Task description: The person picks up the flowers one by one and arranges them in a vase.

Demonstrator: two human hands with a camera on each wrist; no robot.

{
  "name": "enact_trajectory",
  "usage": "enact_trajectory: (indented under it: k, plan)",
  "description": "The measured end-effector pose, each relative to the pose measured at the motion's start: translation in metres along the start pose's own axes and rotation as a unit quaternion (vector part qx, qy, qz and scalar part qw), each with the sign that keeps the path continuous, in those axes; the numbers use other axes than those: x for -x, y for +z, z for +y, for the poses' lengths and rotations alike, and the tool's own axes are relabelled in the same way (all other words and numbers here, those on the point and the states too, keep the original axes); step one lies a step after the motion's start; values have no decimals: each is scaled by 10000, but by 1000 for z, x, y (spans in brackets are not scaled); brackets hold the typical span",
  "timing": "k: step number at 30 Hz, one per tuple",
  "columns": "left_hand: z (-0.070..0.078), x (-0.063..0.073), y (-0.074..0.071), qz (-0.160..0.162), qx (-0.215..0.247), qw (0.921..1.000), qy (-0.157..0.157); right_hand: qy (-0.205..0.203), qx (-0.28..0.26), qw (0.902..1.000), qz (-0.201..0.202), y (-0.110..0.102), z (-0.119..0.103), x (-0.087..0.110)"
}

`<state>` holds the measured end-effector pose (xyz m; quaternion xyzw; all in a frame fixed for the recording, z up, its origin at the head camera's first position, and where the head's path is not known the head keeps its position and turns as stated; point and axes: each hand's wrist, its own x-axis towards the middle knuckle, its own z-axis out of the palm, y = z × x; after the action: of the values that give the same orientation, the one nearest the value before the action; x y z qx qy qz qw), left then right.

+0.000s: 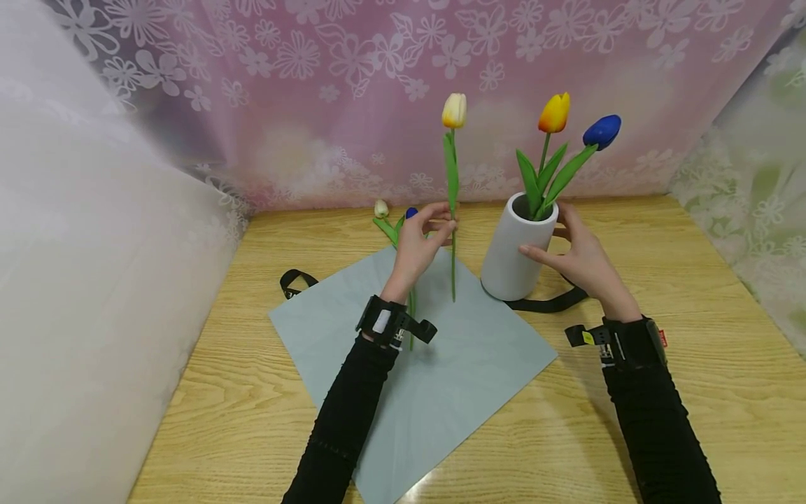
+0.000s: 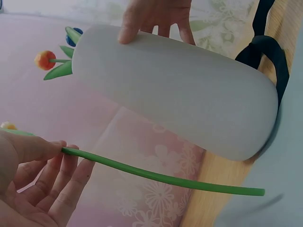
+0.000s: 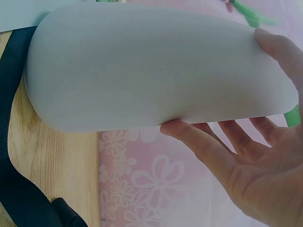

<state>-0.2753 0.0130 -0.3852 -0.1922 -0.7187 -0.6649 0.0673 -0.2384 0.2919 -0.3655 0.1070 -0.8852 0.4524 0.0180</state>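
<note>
My left hand [image 1: 418, 241] pinches the green stem of a cream-white tulip [image 1: 454, 112] between thumb and fingertips. The flower stands upright, and the stem's free lower end hangs beside the vase. In the left wrist view this bare stem [image 2: 165, 178] runs out past the fingers. A white vase [image 1: 513, 255] leans slightly to the right. Around its upper right side my right hand [image 1: 582, 259] holds it, thumb on the front and fingers behind. A yellow-orange tulip [image 1: 554, 114] and a blue tulip [image 1: 602, 132] stick out of the vase's mouth.
A grey-blue sheet [image 1: 466, 378] lies on the wooden table [image 1: 214, 392]. Behind my left hand lie more tulips, one with a white head [image 1: 380, 208], one with a blue head [image 1: 411, 213]. Black ribbon [image 1: 550, 304] passes by the vase's base. A pink floral cloth [image 1: 352, 140] hangs behind.
</note>
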Motion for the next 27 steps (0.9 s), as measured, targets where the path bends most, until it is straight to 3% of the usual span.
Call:
enact_trajectory:
  k: [12,18,27]
  plan:
    - [21,4,3,169,421,9963,735,-59,-19,10000,8,0,0,0]
    - [34,8,12,164,672,9929,965,-21,0,10000,31,-3,1,4]
    - [72,15,19,161,1004,9849,1403,-38,-39,10000,-3,-2,3,-2]
